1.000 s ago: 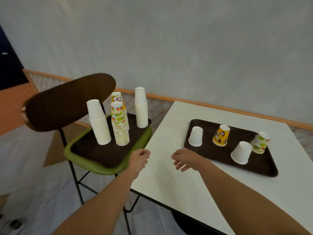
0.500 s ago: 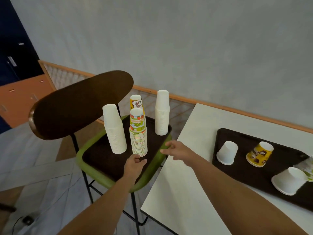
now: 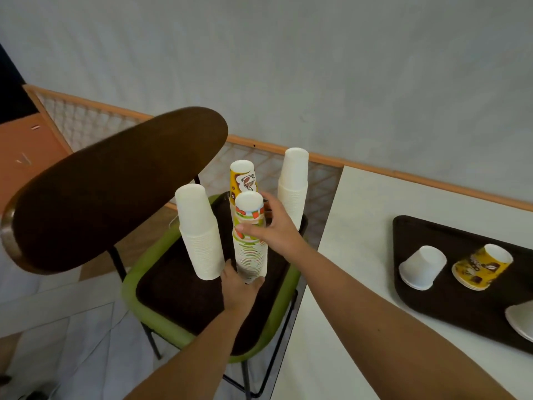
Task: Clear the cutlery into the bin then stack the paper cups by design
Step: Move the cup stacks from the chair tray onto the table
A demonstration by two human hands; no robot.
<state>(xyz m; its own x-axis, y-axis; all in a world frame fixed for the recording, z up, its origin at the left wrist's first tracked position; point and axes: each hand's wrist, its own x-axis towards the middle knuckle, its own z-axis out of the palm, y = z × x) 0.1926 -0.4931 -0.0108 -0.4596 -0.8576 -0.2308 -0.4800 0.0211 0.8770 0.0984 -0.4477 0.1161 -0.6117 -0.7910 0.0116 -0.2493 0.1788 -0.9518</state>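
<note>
Chair-seat tray (image 3: 178,293) supports the sorted stacks. On it, the left hand (image 3: 239,287) grips the blurred base of the green-orange cup stack (image 3: 250,255), probably steadying it; the right hand (image 3: 274,229) clasps its upper cups. Flanking it stand white stacks (image 3: 202,235); unsorted cups (image 3: 422,267) lie well right of it.

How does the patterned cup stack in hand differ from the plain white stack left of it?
The patterned stack carries green and orange print; the white stack is plain. The left hand grips the patterned stack's base and the right hand its top; the white stack is unheld. Both are tall, upside-down stacks.
</note>
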